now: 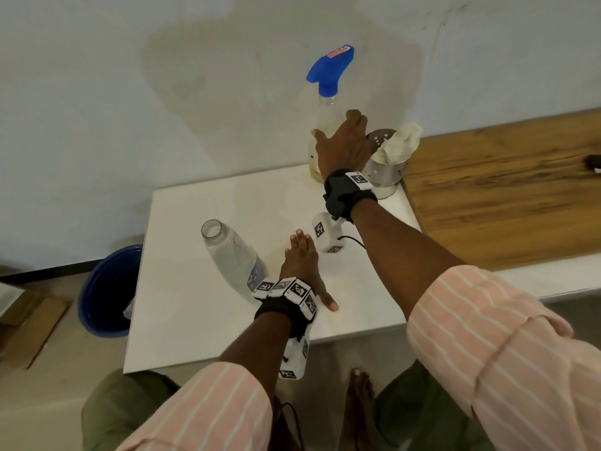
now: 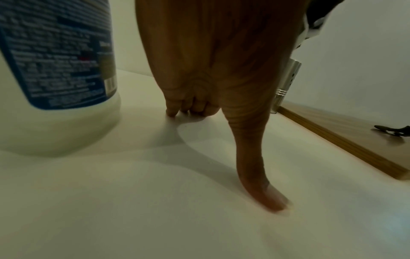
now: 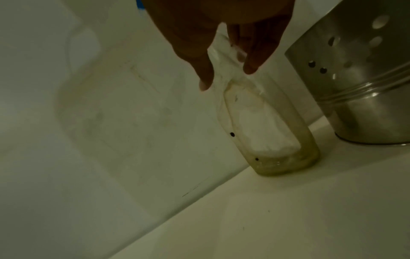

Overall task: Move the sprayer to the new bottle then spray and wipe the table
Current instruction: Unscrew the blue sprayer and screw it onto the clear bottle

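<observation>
The old bottle (image 1: 327, 118) with yellowish liquid and a blue sprayer (image 1: 331, 66) stands at the back of the white table (image 1: 201, 320), by the wall. My right hand (image 1: 341, 144) is wrapped round its body; in the right wrist view the thumb and fingers of that hand (image 3: 226, 77) straddle the bottle (image 3: 266, 131), which stands on the table. The new clear bottle (image 1: 231, 255), uncapped and with a blue label, stands at the left. Just right of it, my left hand (image 1: 305, 265) rests on the table with thumb spread, holding nothing. In the left wrist view the hand (image 2: 210, 70) is beside the bottle (image 2: 57, 70).
A perforated metal holder (image 1: 387, 174) with a white cloth (image 1: 400, 141) in it stands right of the old bottle, close to my right wrist. A wooden surface (image 1: 504, 190) adjoins the table on the right, with a small dark object (image 1: 593, 164). A blue bucket (image 1: 107, 288) sits on the floor at the left.
</observation>
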Action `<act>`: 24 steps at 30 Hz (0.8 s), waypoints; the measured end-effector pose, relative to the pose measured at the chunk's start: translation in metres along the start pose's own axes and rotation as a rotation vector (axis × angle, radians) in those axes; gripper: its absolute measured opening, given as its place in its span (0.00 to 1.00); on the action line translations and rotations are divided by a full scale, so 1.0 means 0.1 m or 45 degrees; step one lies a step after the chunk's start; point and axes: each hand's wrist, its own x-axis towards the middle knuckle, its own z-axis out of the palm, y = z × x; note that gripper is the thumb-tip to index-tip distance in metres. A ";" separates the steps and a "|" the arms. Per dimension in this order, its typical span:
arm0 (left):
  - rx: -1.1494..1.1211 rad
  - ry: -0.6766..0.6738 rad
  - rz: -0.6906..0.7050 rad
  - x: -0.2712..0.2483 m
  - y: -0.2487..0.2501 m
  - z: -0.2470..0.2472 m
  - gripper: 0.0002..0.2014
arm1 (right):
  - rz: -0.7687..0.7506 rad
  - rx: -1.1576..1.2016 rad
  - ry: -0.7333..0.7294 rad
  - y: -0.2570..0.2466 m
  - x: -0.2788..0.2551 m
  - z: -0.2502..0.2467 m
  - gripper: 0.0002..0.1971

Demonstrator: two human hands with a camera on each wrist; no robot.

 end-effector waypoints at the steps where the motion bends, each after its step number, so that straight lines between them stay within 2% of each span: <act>1: 0.010 -0.002 0.005 0.00 0.00 0.00 0.81 | -0.023 0.000 0.006 0.02 -0.02 -0.01 0.30; 4: 0.039 0.000 0.006 -0.01 0.00 0.00 0.82 | -0.091 -0.059 0.003 0.06 -0.19 -0.07 0.26; 10: 0.011 0.002 -0.048 -0.11 0.02 -0.02 0.80 | -0.157 -0.022 0.006 0.26 -0.80 -0.25 0.30; 14: -0.036 0.079 -0.073 -0.24 0.02 0.04 0.72 | -0.199 0.046 -0.110 0.36 -1.14 -0.44 0.27; 17: -0.032 0.140 -0.011 -0.36 -0.04 0.12 0.65 | -0.224 0.067 -0.189 0.40 -1.30 -0.55 0.22; 19: -0.081 0.136 0.009 -0.42 -0.09 0.16 0.58 | -0.238 0.052 -0.245 0.42 -1.38 -0.59 0.21; 21: -0.200 0.209 0.043 -0.50 -0.13 0.18 0.42 | -0.233 0.071 -0.266 0.45 -1.49 -0.63 0.20; 23: -0.371 0.443 0.104 -0.62 -0.09 0.12 0.27 | -0.221 0.101 -0.243 0.47 -1.59 -0.68 0.19; 24: -0.494 0.598 0.123 -0.70 -0.04 0.07 0.23 | -0.221 0.110 -0.244 0.47 -1.62 -0.70 0.19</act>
